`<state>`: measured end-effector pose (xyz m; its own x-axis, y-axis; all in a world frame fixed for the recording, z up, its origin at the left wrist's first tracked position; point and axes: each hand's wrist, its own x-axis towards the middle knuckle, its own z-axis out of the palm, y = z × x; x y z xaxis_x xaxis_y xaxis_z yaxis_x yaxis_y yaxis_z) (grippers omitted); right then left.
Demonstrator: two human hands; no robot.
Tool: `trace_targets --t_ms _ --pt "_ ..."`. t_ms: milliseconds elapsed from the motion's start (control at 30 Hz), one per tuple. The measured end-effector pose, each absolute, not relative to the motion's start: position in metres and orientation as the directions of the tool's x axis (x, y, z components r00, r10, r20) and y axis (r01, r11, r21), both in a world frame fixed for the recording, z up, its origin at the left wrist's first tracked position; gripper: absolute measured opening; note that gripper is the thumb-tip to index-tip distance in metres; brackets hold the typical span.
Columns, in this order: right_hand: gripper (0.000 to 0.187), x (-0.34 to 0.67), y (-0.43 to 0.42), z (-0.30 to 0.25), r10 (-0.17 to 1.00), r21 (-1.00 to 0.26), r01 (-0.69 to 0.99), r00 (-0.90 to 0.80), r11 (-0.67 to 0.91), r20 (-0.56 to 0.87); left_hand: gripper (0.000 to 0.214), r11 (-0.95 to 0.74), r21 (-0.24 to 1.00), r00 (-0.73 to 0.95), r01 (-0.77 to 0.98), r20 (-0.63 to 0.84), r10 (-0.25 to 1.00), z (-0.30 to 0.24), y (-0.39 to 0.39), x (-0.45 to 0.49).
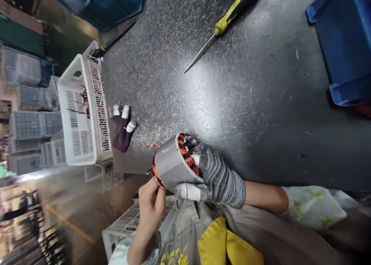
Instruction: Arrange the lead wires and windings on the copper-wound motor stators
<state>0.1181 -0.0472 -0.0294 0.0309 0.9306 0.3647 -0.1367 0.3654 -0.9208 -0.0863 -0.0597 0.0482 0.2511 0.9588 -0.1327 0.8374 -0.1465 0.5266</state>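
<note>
A motor stator (171,164), a grey metal cylinder with copper windings at both ends, is held tilted over the table's near edge. My right hand (218,176), in a grey striped knit glove with white fingertips, grips its right end, with fingers at the open rim and windings. At the stator's left end, my bare left hand (151,201) has its curled fingers pressed on the copper winding; the fingertips are partly hidden. A copper wire strand (150,145) lies just beyond the stator. Farther left, a dark glove (121,131) with white fingertips rests on the tabletop.
The dark table (278,141) is strewn with fine wire bits. A yellow-black screwdriver (222,27) lies across its far part. Another handled tool (116,39) sits by the white crate (94,137), which holds copper scraps. Blue bins stand right (344,45) and far left (113,6).
</note>
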Motion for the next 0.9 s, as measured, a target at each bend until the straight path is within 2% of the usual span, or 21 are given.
trace_targets --t_ms 133,233,333,467,633,800,900 --pt "0.053 0.121 -0.046 -0.028 0.927 -0.924 -0.082 -0.001 0.373 0.375 0.036 -0.176 0.536 0.217 0.826 -0.014 0.976 0.03 -0.068 -0.092" --pt "0.065 0.121 -0.046 -0.029 0.911 -0.91 -0.042 0.025 0.413 0.412 0.034 -0.181 0.56 0.207 0.808 0.018 0.978 0.023 -0.071 -0.098" --pt "0.07 0.117 -0.048 -0.031 0.905 -0.908 0.017 0.076 0.418 0.418 0.023 -0.201 0.539 0.212 0.818 0.042 0.976 0.029 -0.072 -0.105" --pt "0.066 0.116 -0.051 -0.033 0.911 -0.917 0.071 0.108 0.391 0.397 0.016 -0.242 0.465 0.244 0.851 0.057 0.968 0.047 -0.069 -0.112" --pt "0.064 0.118 -0.05 -0.033 0.915 -0.916 -0.022 0.046 0.401 0.4 0.026 -0.265 0.431 0.275 0.863 0.039 0.961 0.047 -0.064 -0.108" --pt "0.048 0.117 -0.048 -0.032 0.918 -0.915 -0.072 0.059 0.396 0.393 0.025 -0.291 0.456 0.283 0.841 0.087 0.955 0.036 -0.067 -0.097" --pt "0.035 0.118 -0.057 -0.035 0.949 -0.948 -0.047 0.019 0.315 0.314 0.026 -0.33 0.476 0.336 0.815 0.075 0.939 0.039 -0.071 -0.092"
